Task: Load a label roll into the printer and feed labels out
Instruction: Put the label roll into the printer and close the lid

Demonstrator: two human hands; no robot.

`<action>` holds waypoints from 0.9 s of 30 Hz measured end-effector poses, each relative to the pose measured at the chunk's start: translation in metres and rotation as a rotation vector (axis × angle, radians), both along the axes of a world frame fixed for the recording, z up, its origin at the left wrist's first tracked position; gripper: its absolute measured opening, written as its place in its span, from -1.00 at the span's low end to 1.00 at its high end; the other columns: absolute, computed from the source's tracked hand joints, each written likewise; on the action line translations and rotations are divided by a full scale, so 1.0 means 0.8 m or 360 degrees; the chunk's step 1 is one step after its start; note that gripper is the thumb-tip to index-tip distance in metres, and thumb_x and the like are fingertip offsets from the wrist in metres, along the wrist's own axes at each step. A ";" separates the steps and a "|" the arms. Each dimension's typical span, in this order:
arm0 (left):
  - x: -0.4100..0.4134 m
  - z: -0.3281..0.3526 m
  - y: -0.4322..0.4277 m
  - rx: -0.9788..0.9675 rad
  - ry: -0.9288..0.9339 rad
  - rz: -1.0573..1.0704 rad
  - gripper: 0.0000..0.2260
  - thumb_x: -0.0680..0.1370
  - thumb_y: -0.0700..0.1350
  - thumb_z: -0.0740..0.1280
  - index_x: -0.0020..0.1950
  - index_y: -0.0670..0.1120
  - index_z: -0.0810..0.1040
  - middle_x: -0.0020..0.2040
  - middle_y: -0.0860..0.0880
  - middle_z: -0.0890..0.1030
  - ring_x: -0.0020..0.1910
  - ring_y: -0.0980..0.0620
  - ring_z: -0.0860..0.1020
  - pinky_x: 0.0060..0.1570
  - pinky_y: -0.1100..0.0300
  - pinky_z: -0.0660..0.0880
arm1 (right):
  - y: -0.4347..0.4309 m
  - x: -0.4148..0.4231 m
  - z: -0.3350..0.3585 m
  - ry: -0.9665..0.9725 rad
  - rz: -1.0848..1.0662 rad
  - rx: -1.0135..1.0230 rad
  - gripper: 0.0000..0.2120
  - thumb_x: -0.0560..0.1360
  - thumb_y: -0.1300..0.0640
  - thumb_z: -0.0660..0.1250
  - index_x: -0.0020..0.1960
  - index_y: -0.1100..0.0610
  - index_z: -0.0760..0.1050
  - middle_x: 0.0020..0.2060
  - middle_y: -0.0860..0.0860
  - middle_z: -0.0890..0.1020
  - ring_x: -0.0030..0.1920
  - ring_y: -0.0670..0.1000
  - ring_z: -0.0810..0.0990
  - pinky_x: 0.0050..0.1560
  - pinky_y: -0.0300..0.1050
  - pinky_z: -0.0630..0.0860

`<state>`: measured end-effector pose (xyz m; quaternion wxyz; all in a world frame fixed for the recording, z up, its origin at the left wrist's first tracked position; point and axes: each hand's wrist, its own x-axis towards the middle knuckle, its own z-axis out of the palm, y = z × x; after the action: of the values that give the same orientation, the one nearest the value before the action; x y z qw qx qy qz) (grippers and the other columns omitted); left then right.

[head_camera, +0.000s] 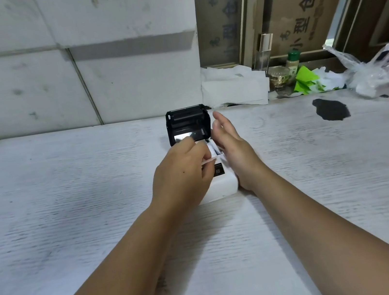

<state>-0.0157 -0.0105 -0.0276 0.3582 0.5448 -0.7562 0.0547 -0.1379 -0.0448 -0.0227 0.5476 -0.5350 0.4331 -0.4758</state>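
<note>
A small white label printer [222, 186] sits on the table [68, 193] at the centre, its black lid [187, 124] flipped up and open toward the wall. My left hand [182, 172] covers the printer's left part and pinches the loose end of a white label strip [209, 161] over the open bay. A bit of the white label roll [214, 148] shows in the bay between my hands. My right hand [233, 148] rests flat against the printer's right side, fingers extended and holding nothing.
A white tiled wall stands behind the printer. At the back right lie crumpled white paper [232, 85], a glass jar [278, 79], a small green-capped bottle [293, 61], green paper scraps [304, 80] and a clear plastic bag [365, 74]. A dark stain [331, 109] marks the table's right side.
</note>
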 end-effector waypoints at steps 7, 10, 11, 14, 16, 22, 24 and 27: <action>0.002 0.000 0.001 -0.0105 -0.0117 -0.0032 -0.86 0.44 -0.11 0.26 -0.27 -0.13 0.53 -0.30 -0.04 0.48 -0.41 0.00 0.33 -0.52 0.21 0.28 | -0.012 0.000 -0.013 -0.0131 0.0016 -0.0022 -0.48 0.30 -0.40 0.27 0.25 -0.36 0.39 0.37 -0.08 0.48 0.38 -0.04 0.42 0.44 0.07 0.28; -0.001 0.002 0.003 -0.0362 -0.0345 -0.0074 -0.89 0.39 -0.23 0.28 -0.35 -0.16 0.50 -0.35 -0.09 0.49 -0.43 -0.08 0.39 -0.48 0.12 0.33 | -0.009 0.000 -0.012 -0.0024 0.0068 -0.0126 -0.54 0.48 -0.29 0.14 0.36 -0.24 0.35 0.35 -0.17 0.47 0.36 -0.12 0.43 0.44 -0.01 0.28; -0.003 0.002 0.004 -0.0473 -0.0442 -0.0050 -0.90 0.37 -0.27 0.30 -0.36 -0.15 0.49 -0.34 -0.09 0.51 -0.40 -0.10 0.42 -0.40 0.08 0.32 | -0.008 0.000 -0.012 -0.0004 0.0067 -0.0144 -0.57 0.51 -0.28 0.11 0.35 -0.24 0.36 0.35 -0.18 0.48 0.36 -0.14 0.43 0.44 -0.02 0.28; -0.006 0.001 0.006 -0.0675 -0.0496 0.0035 -0.91 0.33 -0.29 0.33 -0.34 -0.12 0.52 -0.25 -0.09 0.55 -0.26 -0.10 0.42 -0.22 0.09 0.24 | -0.004 -0.001 -0.007 -0.0019 0.0007 -0.0156 -0.66 0.55 -0.26 0.05 0.21 -0.24 0.47 0.23 -0.16 0.57 0.28 -0.14 0.50 0.35 -0.07 0.38; -0.006 -0.002 0.006 -0.0716 -0.0429 0.0075 -0.91 0.31 -0.30 0.32 -0.33 -0.12 0.53 -0.21 -0.12 0.56 -0.18 -0.07 0.35 -0.17 0.09 0.22 | -0.003 -0.002 -0.007 -0.0056 -0.0043 -0.0156 -0.66 0.56 -0.25 0.03 0.09 -0.20 0.52 0.12 -0.11 0.62 0.18 -0.12 0.56 0.24 -0.10 0.45; -0.001 -0.006 0.003 -0.0602 -0.0330 0.0078 -0.94 0.32 -0.29 0.35 -0.29 -0.15 0.54 -0.15 -0.16 0.56 -0.14 -0.08 0.34 -0.11 0.07 0.25 | -0.004 -0.002 -0.012 -0.0156 -0.0038 -0.0163 -0.79 0.58 -0.03 0.17 0.02 -0.01 0.56 0.04 -0.01 0.63 0.07 -0.03 0.58 0.13 -0.15 0.48; -0.001 -0.004 0.003 -0.0557 -0.0290 0.0018 -0.94 0.33 -0.31 0.35 -0.26 -0.17 0.56 -0.11 -0.18 0.59 -0.14 -0.11 0.42 -0.11 0.06 0.30 | -0.004 -0.002 -0.012 -0.0224 0.0016 -0.0148 -0.83 0.58 0.08 0.20 0.05 0.07 0.56 0.04 0.05 0.62 0.04 -0.01 0.58 0.08 -0.17 0.49; 0.000 0.001 0.002 -0.0473 -0.0260 -0.0088 -0.92 0.35 -0.35 0.34 -0.23 -0.21 0.58 -0.09 -0.19 0.63 -0.24 -0.19 0.56 -0.22 0.05 0.43 | -0.005 -0.004 -0.011 -0.0346 0.0066 -0.0073 -0.84 0.56 0.18 0.21 0.03 0.11 0.56 -0.01 0.08 0.62 0.00 0.04 0.58 0.04 -0.11 0.50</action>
<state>-0.0153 -0.0090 -0.0268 0.3735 0.4585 -0.7812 0.2000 -0.1410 -0.0485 -0.0311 0.5887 -0.5015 0.3489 -0.5293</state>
